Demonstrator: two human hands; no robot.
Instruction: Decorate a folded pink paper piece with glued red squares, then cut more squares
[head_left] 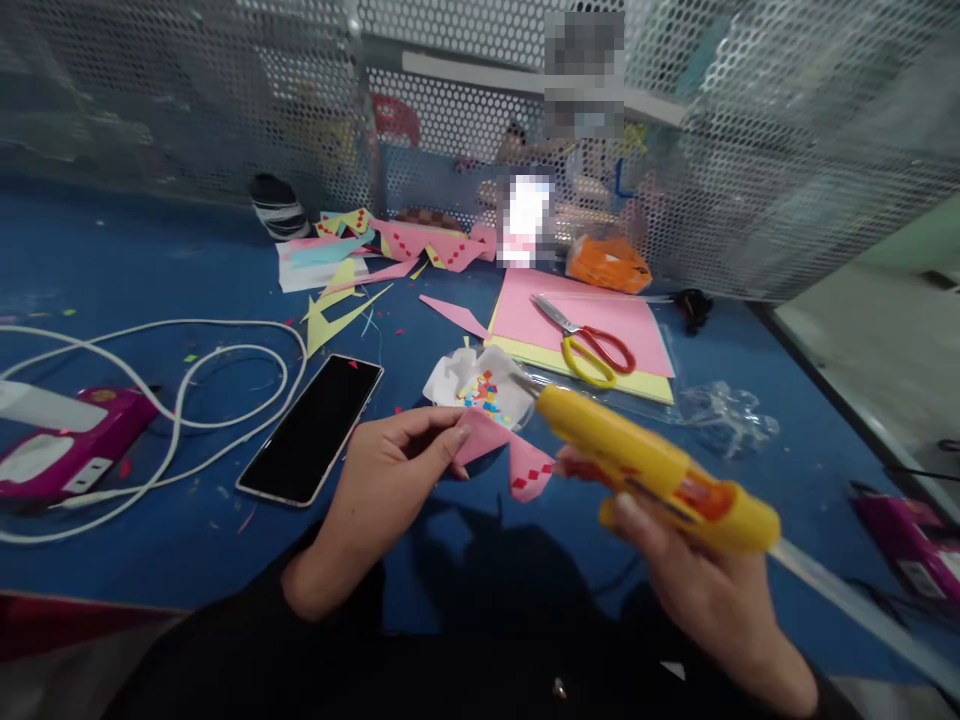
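Observation:
My left hand [394,465] pinches a folded pink paper piece [510,455] with small red squares on it, held just above the blue table. My right hand [690,560] grips a yellow glue gun [645,465], its nozzle pointing left toward a crumpled white paper [457,375] that holds several tiny coloured paper bits. The gun's tip sits right beside the pink piece. A glue stick juts out behind the gun.
A black phone [311,428] lies left of my hands, next to a white cable [187,400] and a magenta power strip [67,445]. Red-and-yellow scissors [589,345] rest on pink paper sheets [622,320]. Paper scraps [397,250] lie by a mesh fence [225,90].

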